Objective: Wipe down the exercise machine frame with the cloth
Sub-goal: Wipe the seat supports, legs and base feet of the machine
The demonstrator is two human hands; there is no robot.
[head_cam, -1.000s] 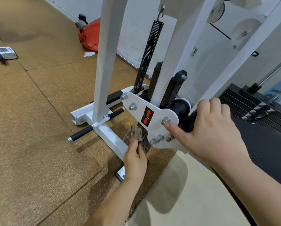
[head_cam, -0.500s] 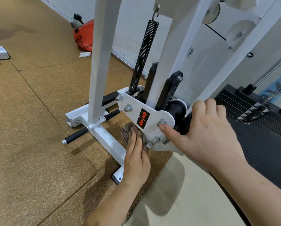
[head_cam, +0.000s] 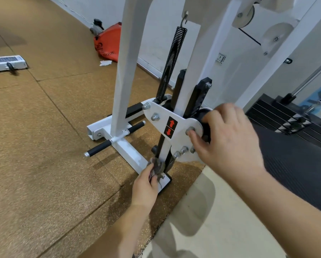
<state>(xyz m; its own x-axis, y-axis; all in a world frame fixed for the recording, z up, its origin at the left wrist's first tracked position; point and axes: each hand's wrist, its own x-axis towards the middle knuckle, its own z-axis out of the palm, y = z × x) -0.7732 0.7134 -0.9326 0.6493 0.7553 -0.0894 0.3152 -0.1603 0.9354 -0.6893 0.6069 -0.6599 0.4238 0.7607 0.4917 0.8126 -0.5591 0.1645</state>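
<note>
The white exercise machine frame stands on the cork floor, with a white bolted plate carrying red arrow stickers and a black spring above it. My left hand grips a small grey-brown cloth against the foot of the narrow white post under the plate, just above the base plate. My right hand curls round the black roller beside the plate, thumb on the large bolt.
A white floor bar with black handles juts left from the frame base. An orange bag lies by the wall, a white box at far left. Black weight plates and dark matting are at right.
My left hand has slid the cloth down from just under the bolted plate to the bottom of the post. My right hand stays on the roller; the view has shifted.
</note>
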